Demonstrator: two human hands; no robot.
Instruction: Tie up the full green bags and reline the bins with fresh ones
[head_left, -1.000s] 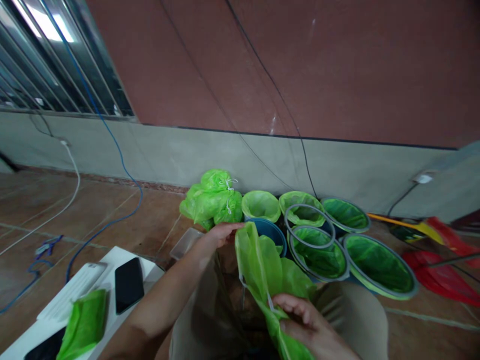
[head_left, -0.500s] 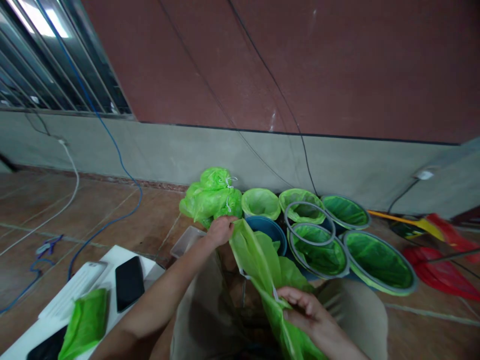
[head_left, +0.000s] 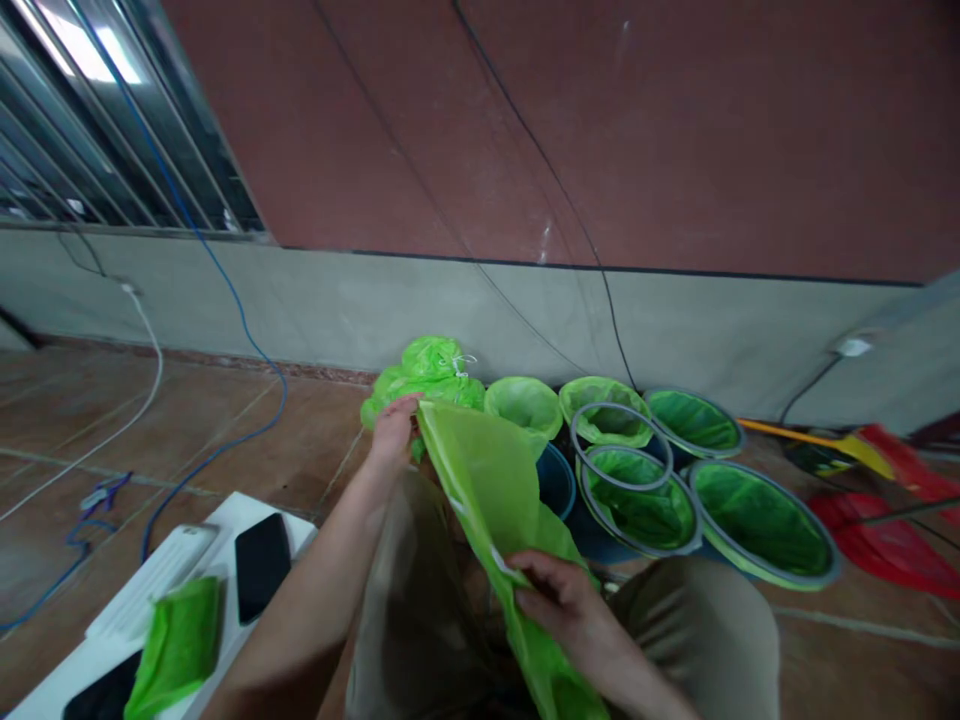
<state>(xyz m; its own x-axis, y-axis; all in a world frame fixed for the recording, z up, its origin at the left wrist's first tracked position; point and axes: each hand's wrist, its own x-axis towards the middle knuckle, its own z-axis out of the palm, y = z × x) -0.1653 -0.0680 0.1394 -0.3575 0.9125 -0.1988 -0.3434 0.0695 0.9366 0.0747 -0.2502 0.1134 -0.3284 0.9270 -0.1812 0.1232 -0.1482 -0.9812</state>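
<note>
A light green, see-through plastic bag (head_left: 487,470) with a white drawstring stretches between my two hands, above my knees. My left hand (head_left: 395,425) pinches its upper left corner. Lower down, my right hand (head_left: 551,590) grips the bag's edge where a bit of white drawstring shows. Behind the bag stands a blue bin (head_left: 556,482), partly hidden by it. Just past my left hand lies a heap of filled, tied green bags (head_left: 427,370) against the wall.
Several bins lined with green bags, such as the right one (head_left: 761,520), stand along the wall. A loose grey ring (head_left: 621,408) lies over two of them. Red dustpan (head_left: 881,540) at right. At left, a white box (head_left: 247,510) bears a phone (head_left: 261,567) and folded green bags (head_left: 176,640).
Both hands have moved left with the bag, my left hand also rising a little. The bag's upper part is spread wider and covers more of the blue bin.
</note>
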